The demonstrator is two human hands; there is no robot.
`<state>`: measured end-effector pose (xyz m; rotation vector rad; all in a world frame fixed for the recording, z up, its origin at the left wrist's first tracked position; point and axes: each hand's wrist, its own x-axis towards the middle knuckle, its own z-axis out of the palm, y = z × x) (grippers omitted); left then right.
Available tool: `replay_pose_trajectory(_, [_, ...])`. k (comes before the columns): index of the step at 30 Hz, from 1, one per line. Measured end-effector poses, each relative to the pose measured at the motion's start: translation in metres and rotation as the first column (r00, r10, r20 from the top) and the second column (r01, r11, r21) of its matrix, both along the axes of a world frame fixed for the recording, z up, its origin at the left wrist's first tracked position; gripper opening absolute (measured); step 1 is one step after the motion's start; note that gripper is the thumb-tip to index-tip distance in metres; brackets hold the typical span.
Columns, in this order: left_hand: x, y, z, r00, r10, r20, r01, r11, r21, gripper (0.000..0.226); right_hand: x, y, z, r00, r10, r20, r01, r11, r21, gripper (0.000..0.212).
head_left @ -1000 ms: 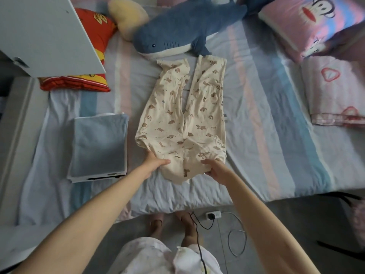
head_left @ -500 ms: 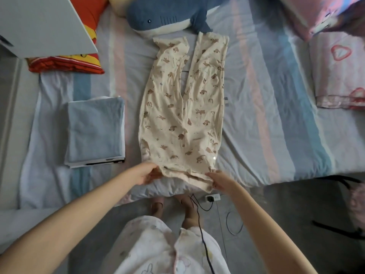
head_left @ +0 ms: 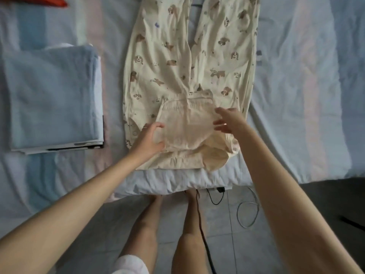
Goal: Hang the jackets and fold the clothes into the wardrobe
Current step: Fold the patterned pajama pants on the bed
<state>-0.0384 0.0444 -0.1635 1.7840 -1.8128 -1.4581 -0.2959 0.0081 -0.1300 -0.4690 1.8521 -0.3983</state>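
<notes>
While the pyjama trousers [head_left: 189, 62] lie flat at the bed's [head_left: 296, 95] near edge, the left hand [head_left: 149, 140] grip pinches the turned-up waistband; the right hand [head_left: 227, 121] grip is apart, holding nothing. Risk: one-sided tension skews the fold, or the cloth slips over the edge.

A bed [head_left: 296, 95] spread with a creased, pastel-striped sheet carried cream trousers [head_left: 167, 56] printed with small animals, laid flat, the waist turned back over the legs at the near edge. Just beside them to the left lay folded blue cloths [head_left: 51, 95]; red fabric [head_left: 57, 1] showed at the far corner. Loose cables [head_left: 246, 214] lay on the tiled floor [head_left: 227, 230] near two bare feet [head_left: 154, 200].
</notes>
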Motion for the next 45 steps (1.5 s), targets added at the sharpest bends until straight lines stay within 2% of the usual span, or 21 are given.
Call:
replay_pose_trajectory(2, [-0.001,0.011,-0.033,0.95,-0.212,0.228,0.229,0.972,-0.053,0.06,0.001,0.015,-0.031,0.901,0.247,-0.357,-0.238,0.969,0.071,0.059])
replay_pose_trajectory(3, [-0.002,0.02,-0.044,0.888,-0.325,0.324,0.351,0.936,-0.022,0.067,0.004,0.027,-0.045,0.832,0.346,-0.434,-0.329,0.937,0.116,0.064])
replay_pose_trajectory(4, [-0.003,0.029,-0.054,0.802,-0.419,0.426,0.469,0.883,-0.015,0.073,0.008,0.039,-0.055,0.811,0.376,-0.448,-0.357,0.925,0.13,0.066])
replay_pose_trajectory(6, [-0.002,0.045,-0.072,0.679,-0.459,0.572,0.623,0.773,-0.119,0.081,0.009,0.061,-0.075,0.874,0.311,-0.372,-0.31,0.949,0.065,0.062])
replay_pose_trajectory(9, [0.012,0.053,-0.093,0.706,-0.266,0.657,0.611,0.698,-0.374,0.074,-0.001,0.099,-0.093,0.928,0.14,-0.345,-0.173,0.983,-0.067,0.053])
replay_pose_trajectory(12, [0.032,0.05,-0.102,0.709,-0.203,0.676,0.626,0.622,-0.47,0.056,-0.014,0.129,-0.093,0.962,0.016,-0.272,-0.073,0.978,-0.198,0.038])
replay_pose_trajectory(14, [0.043,0.054,-0.104,0.681,-0.228,0.696,0.676,0.562,-0.476,0.051,-0.021,0.145,-0.095,0.977,0.033,-0.213,-0.089,0.961,-0.262,0.039])
replay_pose_trajectory(16, [0.053,0.06,-0.107,0.6,-0.258,0.757,0.746,0.521,-0.414,0.056,-0.028,0.159,-0.098,0.934,0.178,-0.309,-0.26,0.933,-0.25,0.047])
replay_pose_trajectory(19, [0.066,0.065,-0.112,0.534,-0.298,0.791,0.788,0.515,-0.338,0.063,-0.028,0.177,-0.106,0.709,0.481,-0.515,-0.587,0.808,-0.054,0.059])
replay_pose_trajectory(24, [0.065,0.065,-0.116,0.555,-0.394,0.732,0.775,0.564,-0.284,0.078,0.005,0.183,-0.119,0.442,0.468,-0.765,-0.618,0.777,0.118,0.089])
replay_pose_trajectory(25, [0.069,0.065,-0.119,0.53,-0.424,0.734,0.799,0.541,-0.265,0.082,0.011,0.183,-0.122,0.353,0.485,-0.8,-0.696,0.707,0.122,0.091])
replay_pose_trajectory(27, [0.083,0.059,-0.126,0.469,-0.48,0.741,0.849,0.476,-0.23,0.086,0.011,0.183,-0.126,0.102,0.649,-0.754,-0.856,0.443,0.266,0.088])
replay_pose_trajectory(28, [0.092,0.056,-0.13,0.453,-0.508,0.733,0.862,0.458,-0.215,0.087,0.005,0.184,-0.128,0.06,0.735,-0.676,-0.86,0.382,0.339,0.087])
replay_pose_trajectory(30, [0.103,0.054,-0.132,0.416,-0.555,0.721,0.877,0.454,-0.157,0.094,-0.012,0.185,-0.133,0.099,0.84,-0.533,-0.777,0.4,0.485,0.089])
replay_pose_trajectory(32, [0.099,0.059,-0.129,0.391,-0.544,0.743,0.875,0.469,-0.118,0.105,-0.016,0.189,-0.134,0.22,0.801,-0.556,-0.737,0.51,0.444,0.092])
replay_pose_trajectory(34, [0.09,0.064,-0.124,0.387,-0.524,0.758,0.879,0.459,-0.132,0.106,0.002,0.196,-0.129,0.49,0.524,-0.697,-0.62,0.772,0.144,0.094])
replay_pose_trajectory(36, [0.085,0.062,-0.123,0.404,-0.501,0.765,0.878,0.448,-0.17,0.099,0.022,0.199,-0.126,0.739,0.055,-0.671,-0.202,0.969,-0.143,0.09])
replay_pose_trajectory(38, [0.077,0.057,-0.124,0.44,-0.471,0.765,0.859,0.468,-0.206,0.091,0.03,0.191,-0.127,0.815,-0.35,-0.463,0.28,0.936,-0.215,0.087])
replay_pose_trajectory(39, [0.074,0.056,-0.127,0.46,-0.45,0.765,0.851,0.468,-0.237,0.084,0.028,0.186,-0.129,0.814,-0.457,-0.358,0.415,0.889,-0.191,0.085])
replay_pose_trajectory(42, [0.062,0.057,-0.134,0.449,-0.433,0.782,0.866,0.428,-0.259,0.056,0.007,0.17,-0.125,0.855,-0.496,-0.15,0.477,0.867,-0.146,0.053])
replay_pose_trajectory(45, [0.049,0.037,-0.107,0.46,-0.546,0.7,0.875,0.41,-0.256,0.051,-0.012,0.155,-0.103,0.897,-0.442,-0.01,0.434,0.885,-0.17,0.019])
